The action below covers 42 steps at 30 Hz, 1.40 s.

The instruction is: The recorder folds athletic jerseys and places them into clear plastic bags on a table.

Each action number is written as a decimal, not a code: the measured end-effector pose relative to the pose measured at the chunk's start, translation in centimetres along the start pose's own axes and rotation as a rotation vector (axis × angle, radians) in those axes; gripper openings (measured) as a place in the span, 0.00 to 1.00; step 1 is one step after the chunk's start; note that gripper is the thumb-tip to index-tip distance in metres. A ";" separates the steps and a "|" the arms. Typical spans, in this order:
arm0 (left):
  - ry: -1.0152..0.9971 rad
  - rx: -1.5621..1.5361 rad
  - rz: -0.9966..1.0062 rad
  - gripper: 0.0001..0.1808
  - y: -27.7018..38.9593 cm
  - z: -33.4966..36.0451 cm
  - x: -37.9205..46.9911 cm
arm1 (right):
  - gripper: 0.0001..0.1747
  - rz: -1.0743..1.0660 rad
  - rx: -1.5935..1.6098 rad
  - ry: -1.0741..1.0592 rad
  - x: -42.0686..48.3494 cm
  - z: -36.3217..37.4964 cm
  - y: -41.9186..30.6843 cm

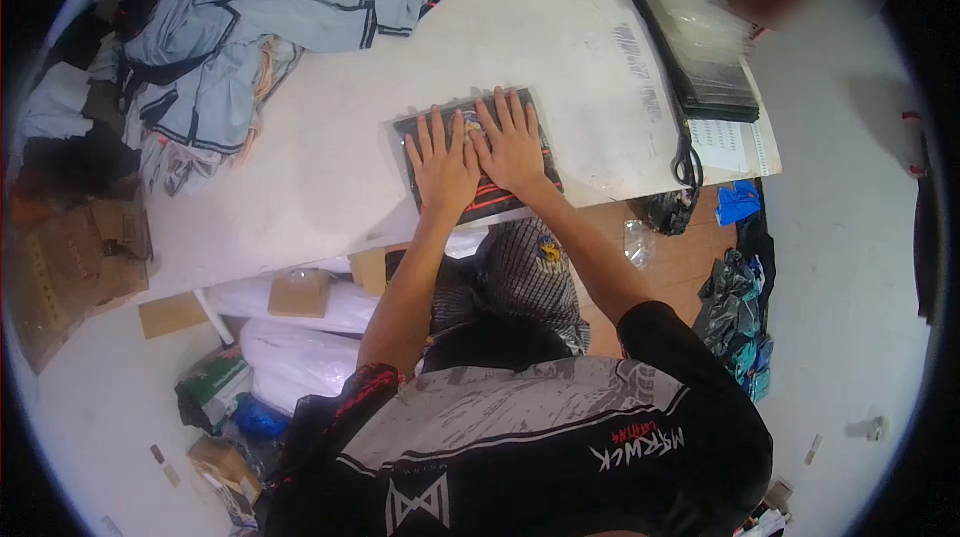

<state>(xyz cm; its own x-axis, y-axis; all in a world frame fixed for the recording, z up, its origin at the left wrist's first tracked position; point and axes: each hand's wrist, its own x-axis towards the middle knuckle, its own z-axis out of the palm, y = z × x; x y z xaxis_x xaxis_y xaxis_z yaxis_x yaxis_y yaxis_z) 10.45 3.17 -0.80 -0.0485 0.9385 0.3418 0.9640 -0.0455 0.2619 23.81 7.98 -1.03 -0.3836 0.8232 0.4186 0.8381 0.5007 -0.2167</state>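
Note:
A folded black garment with red stripes [491, 197], apparently in a clear plastic bag, lies near the front edge of the white table [337, 154]. My left hand [445, 173] rests flat on its left half, fingers spread. Beside it, my right hand [511, 145] lies palm down on the right half, fingers also apart. The two thumbs nearly meet over a printed emblem [469, 124], which the hands partly hide. Neither hand grips anything.
Light blue garments with dark trim [300, 4] are heaped at the back left. Clear plastic bags [686, 34] are stacked at the right, beside scissors [686, 164]. Cardboard boxes [90, 252] stand left. Below the table lie white plastic-wrapped bundles [300, 357]; dark bags [727, 297] line the right wall.

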 end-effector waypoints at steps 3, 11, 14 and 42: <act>-0.019 0.025 -0.013 0.29 -0.1 0.1 -0.1 | 0.32 -0.007 0.011 -0.003 0.0 0.0 -0.2; -0.029 0.015 -0.014 0.29 0.0 0.3 -0.2 | 0.31 -0.001 0.004 -0.017 -0.2 -0.1 -0.3; -0.022 0.021 -0.014 0.29 0.0 0.3 -0.1 | 0.31 -0.003 -0.006 -0.032 0.1 -0.2 -0.2; -0.112 0.044 -0.050 0.29 -0.7 1.5 -0.2 | 0.32 0.002 -0.027 -0.077 -0.1 2.0 0.2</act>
<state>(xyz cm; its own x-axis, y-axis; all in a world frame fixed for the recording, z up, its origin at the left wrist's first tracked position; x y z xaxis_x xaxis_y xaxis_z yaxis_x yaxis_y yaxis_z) 10.16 3.56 -2.36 -0.0699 0.9718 0.2253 0.9718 0.0154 0.2351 23.23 8.51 -2.87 -0.4097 0.8429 0.3488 0.8486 0.4925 -0.1931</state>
